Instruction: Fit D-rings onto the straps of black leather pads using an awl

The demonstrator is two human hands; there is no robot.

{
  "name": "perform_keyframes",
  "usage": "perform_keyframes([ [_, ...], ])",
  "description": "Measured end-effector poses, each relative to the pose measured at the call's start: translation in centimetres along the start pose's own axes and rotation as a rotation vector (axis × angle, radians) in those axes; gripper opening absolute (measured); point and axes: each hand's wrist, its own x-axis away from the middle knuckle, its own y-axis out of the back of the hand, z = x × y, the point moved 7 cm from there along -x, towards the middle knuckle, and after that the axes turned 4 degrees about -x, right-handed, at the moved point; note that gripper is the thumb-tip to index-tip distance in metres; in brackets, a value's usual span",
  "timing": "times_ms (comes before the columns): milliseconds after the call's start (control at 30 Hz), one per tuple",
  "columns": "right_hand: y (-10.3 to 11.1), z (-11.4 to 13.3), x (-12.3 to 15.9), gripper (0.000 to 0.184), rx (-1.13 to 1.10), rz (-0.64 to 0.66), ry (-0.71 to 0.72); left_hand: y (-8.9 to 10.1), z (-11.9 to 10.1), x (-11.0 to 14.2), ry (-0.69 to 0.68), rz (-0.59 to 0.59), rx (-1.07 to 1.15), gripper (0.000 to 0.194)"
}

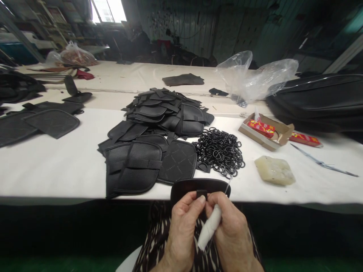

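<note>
At the table's front edge, my left hand pinches a short black strap on a black leather piece. My right hand is closed on a tool with a white wrapped handle, its thin metal shaft pointing up and away. Its fingertips meet the strap from the right; what they pinch there is hidden. Just beyond lies a heap of black D-rings, with one ring on a small strap at its left edge. Black leather pouches are piled to the left of the rings.
On the right are a yellowish wax-like block, a cardboard box holding a red packet, long thin scissors or tweezers and a black bag. Clear plastic lies behind. Flat black pieces lie left.
</note>
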Motion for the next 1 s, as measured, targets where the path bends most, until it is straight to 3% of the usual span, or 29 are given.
perform_keyframes([
  [267,-0.1,0.3,0.2,0.015,0.033,-0.044,0.053,0.5,0.6,-0.1,0.008,0.004,0.008,0.014],
  [467,-0.3,-0.3,0.9,0.012,0.063,-0.038,0.047,1.8,1.6,0.4,0.169,-0.294,0.217,0.026],
  [533,-0.3,-0.5,1.0,0.011,0.040,-0.037,0.040,1.5,1.7,0.7,0.205,-0.306,0.279,0.026],
  [700,-0.4,-0.7,0.8,0.007,-0.088,-0.029,-0.010,0.9,1.6,0.7,0.214,-0.236,0.372,0.018],
  [867,-0.7,-0.6,0.4,0.013,-0.188,0.013,-0.045,-0.3,0.7,0.4,0.156,0.026,0.319,0.007],
  [1000,-0.5,-0.8,0.2,0.017,-0.151,0.047,-0.025,-0.5,0.0,0.3,0.118,0.125,0.237,0.005],
])
